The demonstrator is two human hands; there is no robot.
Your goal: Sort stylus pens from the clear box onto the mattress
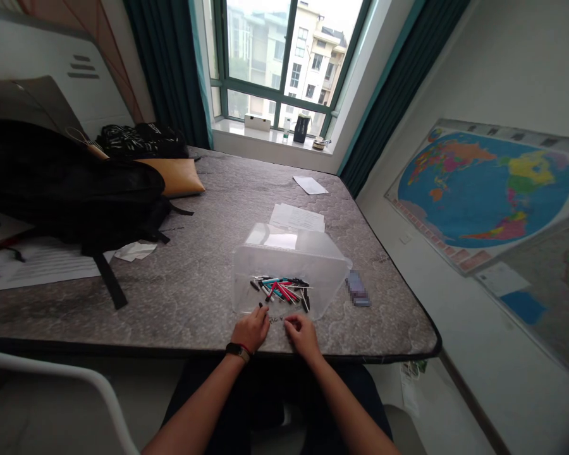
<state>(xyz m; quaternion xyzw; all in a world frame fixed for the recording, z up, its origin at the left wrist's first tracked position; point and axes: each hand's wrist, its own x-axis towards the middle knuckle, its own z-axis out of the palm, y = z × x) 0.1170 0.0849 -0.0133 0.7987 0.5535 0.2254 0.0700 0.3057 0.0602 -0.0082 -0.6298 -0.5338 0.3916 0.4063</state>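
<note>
A clear plastic bin [332, 253] lies on its side on the mattress, its opening towards me. Inside is a loose heap of pens and pen parts [284, 289] in black, red, teal and white. My left hand [251, 330] rests at the bin's near edge, fingers closed, with a small black piece [260, 305] at the fingertips. To its right, my right hand [303, 335] is curled in a pinch; what it holds, if anything, is too small to make out. Tiny dark bits [274, 320] lie on the mattress between both hands.
The mattress [208, 253] ends just in front of my lap. Papers [298, 217] lie behind the bin, and a blurred flat object [358, 289] lies to its right. A black backpack [66, 189] and a tan pouch [175, 177] occupy the left side.
</note>
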